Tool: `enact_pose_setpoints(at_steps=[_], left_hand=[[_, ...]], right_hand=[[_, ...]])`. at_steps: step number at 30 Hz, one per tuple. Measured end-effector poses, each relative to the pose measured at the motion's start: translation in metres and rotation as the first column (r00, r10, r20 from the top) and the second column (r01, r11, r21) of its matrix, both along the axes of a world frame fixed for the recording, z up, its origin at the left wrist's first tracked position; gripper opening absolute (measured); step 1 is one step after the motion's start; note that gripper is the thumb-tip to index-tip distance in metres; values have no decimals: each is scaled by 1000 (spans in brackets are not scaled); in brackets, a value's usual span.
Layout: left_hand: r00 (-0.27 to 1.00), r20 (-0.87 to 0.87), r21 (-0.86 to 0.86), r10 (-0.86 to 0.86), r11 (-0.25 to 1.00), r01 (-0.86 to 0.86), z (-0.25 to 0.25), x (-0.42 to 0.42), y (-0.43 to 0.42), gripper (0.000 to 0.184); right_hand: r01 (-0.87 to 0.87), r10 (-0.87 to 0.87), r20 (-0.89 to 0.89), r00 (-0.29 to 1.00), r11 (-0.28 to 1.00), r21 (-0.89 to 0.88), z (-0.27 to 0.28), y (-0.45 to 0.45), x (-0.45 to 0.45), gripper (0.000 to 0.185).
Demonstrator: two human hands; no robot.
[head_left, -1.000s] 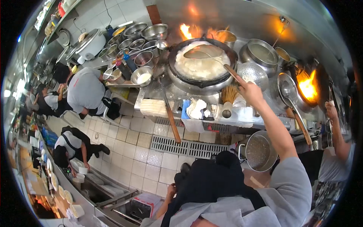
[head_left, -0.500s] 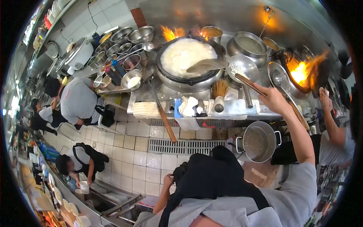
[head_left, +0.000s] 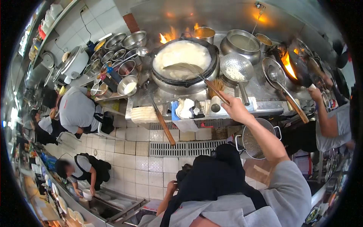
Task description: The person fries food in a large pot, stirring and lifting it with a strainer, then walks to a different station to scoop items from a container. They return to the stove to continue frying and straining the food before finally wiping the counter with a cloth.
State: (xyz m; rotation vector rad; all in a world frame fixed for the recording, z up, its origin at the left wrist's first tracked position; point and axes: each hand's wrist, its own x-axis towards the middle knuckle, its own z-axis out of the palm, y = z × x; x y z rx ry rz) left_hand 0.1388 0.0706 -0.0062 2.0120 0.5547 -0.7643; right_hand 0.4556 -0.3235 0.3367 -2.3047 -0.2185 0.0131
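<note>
My right hand (head_left: 235,109) is closed round the wooden handle of a wide-headed metal skimmer (head_left: 183,68). The skimmer's head lies in the pale, frothy contents of a big black wok (head_left: 214,56), partly sunk along the near side. To the right of the wok, a perforated metal strainer (head_left: 230,63) holds some white bits and rests on a pot. A bamboo brush (head_left: 216,87) stands just beyond my right hand. Low beside my black apron (head_left: 208,174), my left hand (head_left: 172,186) has its fingers curled; what they hold, if anything, is hidden.
Flames (head_left: 167,38) rise behind the wok, and another burner flames (head_left: 288,66) at right, where a co-worker's arm (head_left: 328,119) reaches in. A wooden-handled tool (head_left: 162,123) juts over the counter's front edge. A large pot (head_left: 258,140) stands below. Metal bowls (head_left: 130,85) crowd the left.
My right hand has moved left and a little down, carrying the skimmer from above the wok's right edge into the frothy contents. The flames at right have shrunk. My left hand stays low.
</note>
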Motion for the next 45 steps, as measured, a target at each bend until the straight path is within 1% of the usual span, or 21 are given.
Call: enact_pose_setpoints(at_steps=[1, 4, 5, 8, 10, 13, 16, 19, 21, 22, 24, 27, 29, 30, 31, 32, 35, 38, 39, 42, 45], left_hand=[[999, -16, -2, 38, 999, -38, 3, -2, -1, 26], [993, -43, 11, 107, 994, -107, 24, 0, -9, 27], [991, -53, 17, 126, 992, -125, 27, -2, -11, 27], [994, -43, 62, 104, 993, -101, 23, -17, -10, 28], [993, -50, 86, 108, 991, -103, 26, -18, -12, 28], [981, -91, 126, 171, 979, -158, 38, -26, -22, 29], [967, -100, 58, 235, 971, -230, 39, -36, -23, 28], [962, -106, 111, 253, 964, -241, 55, -41, -28, 26], [944, -111, 102, 311, 948, -301, 48, -51, -27, 26], [934, -119, 103, 337, 940, -326, 50, -53, -30, 26], [915, -142, 106, 377, 925, -365, 65, -56, -40, 27], [951, -136, 154, 278, 954, -257, 27, -77, -37, 31], [921, -81, -5, 381, 924, -383, -98, -135, -14, 35], [900, -63, -88, 432, 896, -436, -143, -155, -7, 36], [949, -37, 113, 313, 945, -307, -118, -144, -26, 36], [956, -36, 130, 290, 950, -283, -90, -131, -33, 35], [970, -10, 180, 243, 955, -237, -51, -95, -36, 33], [969, 77, 194, 234, 950, -245, -35, -77, -39, 30], [954, 17, 149, 300, 943, -299, 2, -61, -48, 29], [959, 64, 124, 275, 952, -281, -1, -67, -50, 28], [976, 69, 213, 207, 953, -217, 2, -74, -52, 30]], right_hand=[[34, -30, -55, 998, 997, 75, -1, 4, -3, 48], [45, -101, 202, 974, 963, 266, -13, -1, 0, 47], [196, -169, -113, 979, 934, 299, -8, -8, 7, 44], [132, -145, 72, 987, 977, 166, -3, -23, 62, 43], [163, -165, 15, 986, 983, 83, 13, -26, 97, 43], [121, -117, 262, 958, 993, 2, -34, -57, 184, 42], [139, -145, 111, 983, 988, 67, -48, -75, 238, 39], [26, -20, 149, 989, 999, -44, -43, -89, 252, 36], [92, -85, -231, 969, 996, 22, -8, -92, 232, 35], [88, -78, -259, 963, 996, 25, -9, -100, 235, 36], [123, -69, -430, 900, 988, 98, 4, -113, 237, 39], [141, 5, -567, 824, 967, 214, 25, -128, 238, 42], [200, -10, -610, 793, 949, 244, 35, -129, 234, 38], [215, -12, -629, 778, 945, 248, 33, -128, 236, 32], [234, -15, -650, 760, 939, 251, 25, -126, 238, 27], [251, -15, -667, 745, 932, 260, 17, -124, 240, 22], [303, 149, -727, 670, 840, 451, -13, -118, 231, 15], [309, 181, -774, 607, 843, 439, -18, -118, 233, 15], [346, 242, -794, 558, 802, 487, -31, -121, 242, 14], [399, 354, -783, 512, 709, 582, -48, -105, 237, 14], [401, 329, -789, 518, 721, 564, -38, -102, 225, 16]])
